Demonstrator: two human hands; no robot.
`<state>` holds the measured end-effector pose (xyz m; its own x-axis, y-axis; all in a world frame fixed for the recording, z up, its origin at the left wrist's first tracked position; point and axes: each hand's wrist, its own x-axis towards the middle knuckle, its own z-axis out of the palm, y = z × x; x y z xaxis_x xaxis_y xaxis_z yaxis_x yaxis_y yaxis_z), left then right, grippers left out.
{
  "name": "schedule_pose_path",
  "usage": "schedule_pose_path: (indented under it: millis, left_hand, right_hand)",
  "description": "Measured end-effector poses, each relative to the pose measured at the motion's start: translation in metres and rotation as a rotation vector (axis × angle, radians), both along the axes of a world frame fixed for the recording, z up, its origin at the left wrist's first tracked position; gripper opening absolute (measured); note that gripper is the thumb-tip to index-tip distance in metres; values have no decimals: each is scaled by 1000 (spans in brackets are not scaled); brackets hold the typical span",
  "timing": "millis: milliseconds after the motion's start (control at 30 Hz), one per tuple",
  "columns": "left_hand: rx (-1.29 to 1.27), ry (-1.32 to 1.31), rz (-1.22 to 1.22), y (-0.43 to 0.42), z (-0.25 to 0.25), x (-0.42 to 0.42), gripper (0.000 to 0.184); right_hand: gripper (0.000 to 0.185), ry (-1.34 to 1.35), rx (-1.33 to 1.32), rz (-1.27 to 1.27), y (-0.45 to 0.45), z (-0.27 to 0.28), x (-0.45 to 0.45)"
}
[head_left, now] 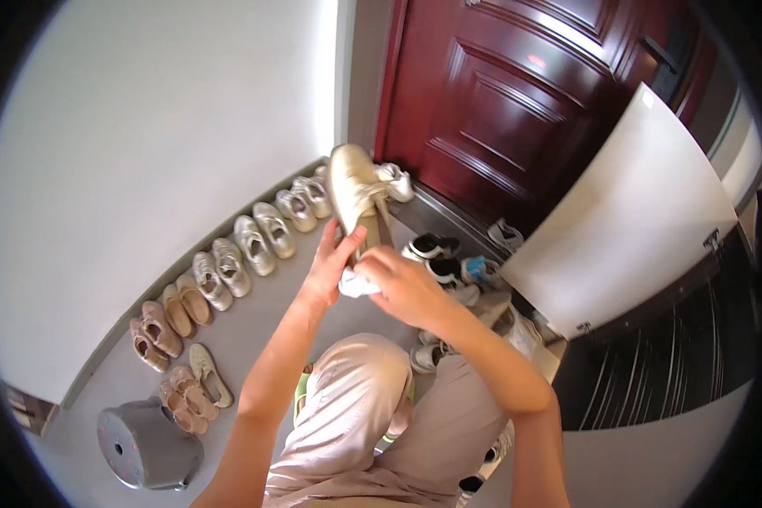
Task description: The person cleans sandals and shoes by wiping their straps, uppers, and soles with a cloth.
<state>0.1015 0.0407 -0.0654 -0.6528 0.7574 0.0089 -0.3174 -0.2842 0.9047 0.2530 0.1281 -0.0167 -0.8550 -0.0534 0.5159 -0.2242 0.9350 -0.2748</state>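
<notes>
At twelve o'clock from the knees (360, 368), the glossy cream leather-look laced shoe (351, 179) seems light, pliable, best held by its heel; left hand (326, 269) fingers clamp it, right hand (408, 289) fingers pinch crumpled white cloth (356, 286).

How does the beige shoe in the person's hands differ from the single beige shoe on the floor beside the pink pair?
Support: the held shoe is gripped off the floor by the left hand; the single shoe lies on the floor.
Contact: the right hand has a white cloth against the held shoe; no hand touches the single shoe.
Both are low-cut and pale beige.
</notes>
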Motion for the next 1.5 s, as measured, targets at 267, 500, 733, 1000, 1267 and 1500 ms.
schedule_pose_path:
  millis: [267, 500, 733, 1000, 1267, 1500]
  left_hand:
    - [50, -99, 105, -55, 45, -41, 64]
    - [-41, 280, 15, -20, 76, -41, 56]
    - [-293, 345, -110, -8, 41, -45, 62]
    - [-111, 276, -155, -1, 47, -34, 42]
    - [446, -596, -164, 39, 61, -2, 49]
    - [828, -665, -395, 37, 53, -21, 54]
  right_hand:
    - [42, 507, -552, -264, 14, 48, -29]
    - [56, 437, -403, -418, 4, 43, -52]
    - [30, 402, -483, -608, 40, 9, -69]
    - [26, 472, -361, -709, 72, -12, -66]
    - [36, 622, -226, -547, 45, 1, -55]
    - [43, 523, -217, -359, 30, -9, -58]
